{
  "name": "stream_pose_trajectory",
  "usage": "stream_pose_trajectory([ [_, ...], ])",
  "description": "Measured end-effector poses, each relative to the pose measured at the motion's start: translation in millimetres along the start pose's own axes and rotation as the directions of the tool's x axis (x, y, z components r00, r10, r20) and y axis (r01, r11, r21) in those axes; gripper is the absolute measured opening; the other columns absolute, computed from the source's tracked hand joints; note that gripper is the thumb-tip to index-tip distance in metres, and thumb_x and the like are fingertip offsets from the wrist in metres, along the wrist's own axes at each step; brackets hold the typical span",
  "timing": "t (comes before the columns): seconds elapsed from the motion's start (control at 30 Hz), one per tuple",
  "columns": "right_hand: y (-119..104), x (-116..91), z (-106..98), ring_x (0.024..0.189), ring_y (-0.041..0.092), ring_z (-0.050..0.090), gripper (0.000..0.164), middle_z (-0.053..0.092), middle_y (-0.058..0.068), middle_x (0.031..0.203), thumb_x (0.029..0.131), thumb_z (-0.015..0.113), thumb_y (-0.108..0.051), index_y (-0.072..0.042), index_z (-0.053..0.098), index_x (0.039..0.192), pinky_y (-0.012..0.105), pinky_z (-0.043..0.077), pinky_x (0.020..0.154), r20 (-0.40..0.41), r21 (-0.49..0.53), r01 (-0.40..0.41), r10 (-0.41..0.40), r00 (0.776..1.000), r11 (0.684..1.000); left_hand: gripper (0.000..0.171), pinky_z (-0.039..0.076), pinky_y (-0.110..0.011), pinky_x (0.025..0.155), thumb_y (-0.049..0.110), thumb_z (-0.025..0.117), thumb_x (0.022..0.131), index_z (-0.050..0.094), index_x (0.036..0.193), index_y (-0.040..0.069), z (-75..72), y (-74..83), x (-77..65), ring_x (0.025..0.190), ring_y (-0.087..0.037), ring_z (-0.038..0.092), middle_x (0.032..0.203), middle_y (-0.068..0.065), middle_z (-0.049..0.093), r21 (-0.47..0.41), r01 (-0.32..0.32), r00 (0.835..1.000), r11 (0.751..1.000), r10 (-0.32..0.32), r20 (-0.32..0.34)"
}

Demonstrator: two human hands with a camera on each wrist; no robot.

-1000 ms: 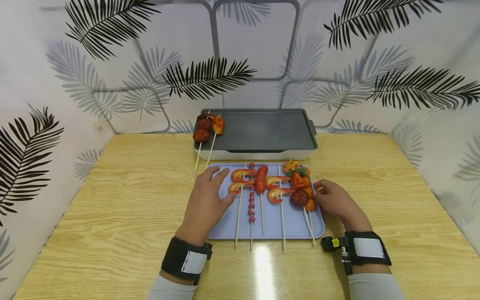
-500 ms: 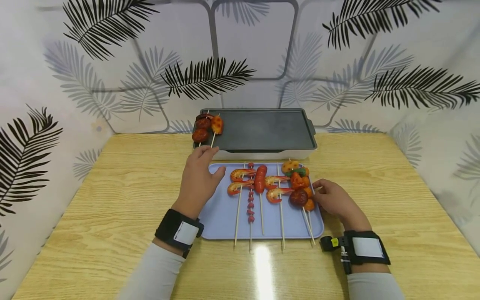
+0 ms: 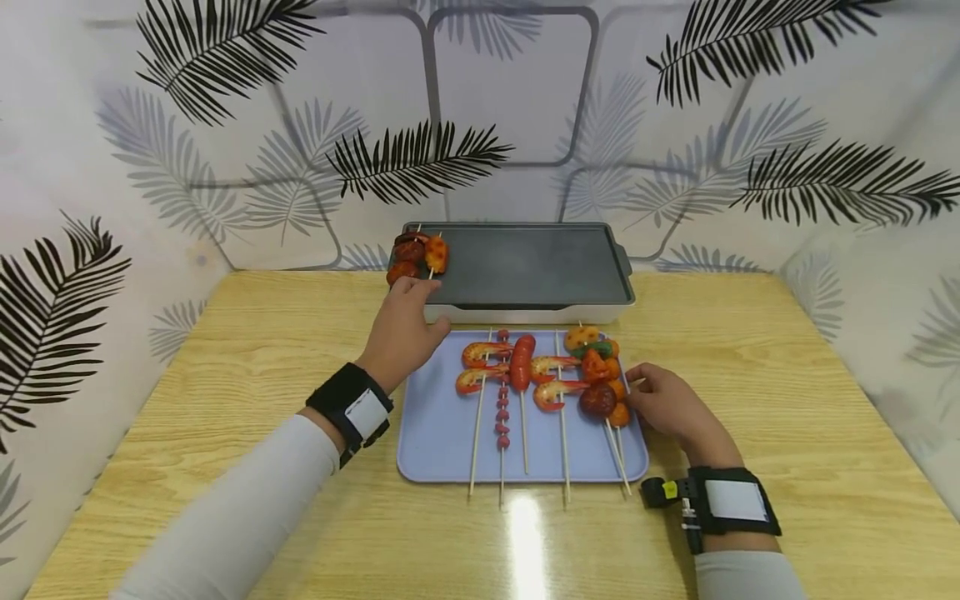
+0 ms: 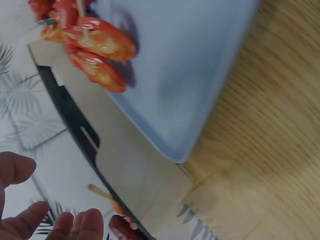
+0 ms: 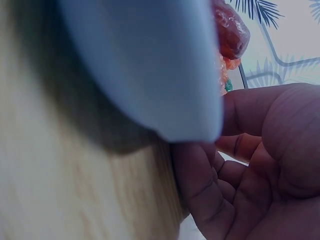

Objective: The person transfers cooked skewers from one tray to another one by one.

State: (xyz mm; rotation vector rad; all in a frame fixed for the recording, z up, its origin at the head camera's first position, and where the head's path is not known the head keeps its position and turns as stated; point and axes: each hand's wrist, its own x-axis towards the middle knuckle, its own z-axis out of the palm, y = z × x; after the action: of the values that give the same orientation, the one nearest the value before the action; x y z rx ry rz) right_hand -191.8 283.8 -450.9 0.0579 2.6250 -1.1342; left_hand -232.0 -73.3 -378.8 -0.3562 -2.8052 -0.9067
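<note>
My left hand (image 3: pixel 403 335) reaches over the front left of a grill pan (image 3: pixel 536 262), thumb and fingers spread apart. Just beyond its fingertips lie an orange-brown food skewer (image 3: pixel 436 253) and a dark brown one (image 3: pixel 404 272); their sticks are mostly hidden by the hand. In the left wrist view, a stick end (image 4: pixel 100 191) shows near the fingers with a gap between. My right hand (image 3: pixel 670 406) pinches the right rim of a lavender tray (image 3: pixel 438 437), its thumb above and fingers below in the right wrist view.
On the tray lie shrimp skewers (image 3: pixel 553 393), a sausage skewer (image 3: pixel 522 362), a skewer of small pink pieces (image 3: pixel 502 417) and mixed skewers (image 3: pixel 597 398) at the right. Several sticks overhang the front rim. The wooden table (image 3: pixel 247 358) meets a leaf-patterned backdrop (image 3: pixel 510 100).
My left hand has moved forward and left from above the tray to the grill pan's front left edge, its fingers staying spread. My right hand keeps its place at the tray's rim.
</note>
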Motion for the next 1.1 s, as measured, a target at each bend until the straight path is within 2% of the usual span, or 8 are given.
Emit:
stream_pose_trajectory([
  [0.17, 0.5, -0.4, 0.1, 0.077, 0.023, 0.058, 0.032, 0.061, 0.017, 0.096, 0.095, 0.053, -0.008, 0.006, 0.053, 0.124, 0.032, 0.049, 0.063, -0.005, 0.002, 0.007, -0.007, 1.000, 1.000, 0.050, 0.048, -0.046, 0.095, 0.014, 0.066, 0.093, 0.053, 0.139, -0.001, 6.6, -9.4, 8.6, 0.112, -0.036, 0.055, 0.129, -0.023, 0.051, 0.061, 0.026, 0.997, 0.998, -0.031, 0.073],
  [0.3, 0.2, -0.9, -0.5, 0.075, 0.023, 0.058, 0.032, 0.061, 0.017, 0.095, 0.096, 0.053, -0.008, 0.006, 0.053, 0.124, 0.032, 0.048, 0.062, -0.007, 0.008, 0.018, -0.018, 1.000, 1.000, 0.049, 0.049, -0.047, 0.092, 0.013, 0.064, 0.092, 0.054, 0.138, -0.001, 11.4, -14.1, 14.0, 0.111, -0.040, 0.055, 0.128, -0.024, 0.051, 0.136, 0.019, 0.995, 0.991, -0.032, 0.093],
  [0.43, -0.3, -1.2, -1.6, 0.075, 0.023, 0.058, 0.033, 0.061, 0.018, 0.095, 0.096, 0.053, -0.008, 0.008, 0.052, 0.124, 0.033, 0.048, 0.061, -0.007, 0.013, 0.021, -0.021, 1.000, 1.000, 0.046, 0.049, -0.048, 0.093, 0.012, 0.063, 0.091, 0.056, 0.134, -0.005, 8.7, -11.7, 20.7, 0.109, -0.042, 0.057, 0.125, -0.026, 0.054, 0.209, 0.020, 0.993, 0.978, -0.044, 0.108],
  [0.53, -0.8, -1.9, -1.5, 0.076, 0.023, 0.058, 0.033, 0.061, 0.018, 0.095, 0.095, 0.053, -0.008, 0.008, 0.052, 0.124, 0.033, 0.048, 0.061, -0.007, 0.014, 0.017, -0.017, 1.000, 1.000, 0.043, 0.050, -0.048, 0.091, 0.012, 0.062, 0.092, 0.057, 0.128, -0.010, 7.1, -13.4, 28.0, 0.105, -0.041, 0.059, 0.120, -0.028, 0.057, 0.229, 0.051, 0.989, 0.972, -0.081, 0.125],
  [0.7, -2.5, -3.4, -1.3, 0.076, 0.023, 0.058, 0.033, 0.061, 0.018, 0.095, 0.095, 0.054, -0.007, 0.008, 0.052, 0.124, 0.033, 0.048, 0.061, -0.012, 0.010, 0.020, -0.019, 1.000, 1.000, 0.023, 0.050, -0.043, 0.075, 0.003, 0.058, 0.089, 0.062, 0.105, -0.012, 4.0, -18.9, 36.3, 0.084, -0.034, 0.059, 0.090, -0.021, 0.059, 0.181, 0.098, 0.984, 0.979, -0.122, 0.130],
  [0.8, -3.0, -4.0, -1.4, 0.075, 0.023, 0.057, 0.033, 0.061, 0.018, 0.094, 0.095, 0.053, -0.007, 0.008, 0.052, 0.124, 0.033, 0.048, 0.061, -0.012, 0.008, 0.020, -0.020, 1.000, 1.000, 0.007, 0.040, -0.036, 0.059, -0.001, 0.056, 0.086, 0.059, 0.081, -0.004, 1.5, -17.9, 38.4, 0.063, -0.026, 0.049, 0.068, -0.009, 0.047, 0.156, 0.119, 0.979, 0.981, -0.142, 0.144],
  [0.9, -3.1, -4.1, -1.4, 0.075, 0.023, 0.057, 0.033, 0.061, 0.017, 0.094, 0.094, 0.053, -0.006, 0.008, 0.052, 0.124, 0.033, 0.047, 0.061, -0.012, 0.008, 0.026, -0.026, 1.000, 1.000, 0.023, 0.030, -0.032, 0.052, -0.004, 0.054, 0.084, 0.050, 0.063, 0.005, -1.3, -15.9, 41.8, 0.053, -0.020, 0.037, 0.058, -0.002, 0.033, 0.156, 0.134, 0.971, 0.979, -0.161, 0.178],
  [1.1, -2.2, -3.5, -1.5, 0.076, 0.023, 0.058, 0.033, 0.061, 0.018, 0.095, 0.095, 0.054, -0.008, 0.008, 0.052, 0.124, 0.033, 0.048, 0.062, -0.009, 0.011, 0.023, -0.023, 1.000, 1.000, 0.033, 0.027, -0.031, 0.053, -0.003, 0.052, 0.081, 0.041, 0.054, 0.012, -7.6, -16.5, 51.0, 0.051, -0.018, 0.030, 0.054, 0.001, 0.028, 0.216, 0.106, 0.953, 0.971, -0.161, 0.257],
])
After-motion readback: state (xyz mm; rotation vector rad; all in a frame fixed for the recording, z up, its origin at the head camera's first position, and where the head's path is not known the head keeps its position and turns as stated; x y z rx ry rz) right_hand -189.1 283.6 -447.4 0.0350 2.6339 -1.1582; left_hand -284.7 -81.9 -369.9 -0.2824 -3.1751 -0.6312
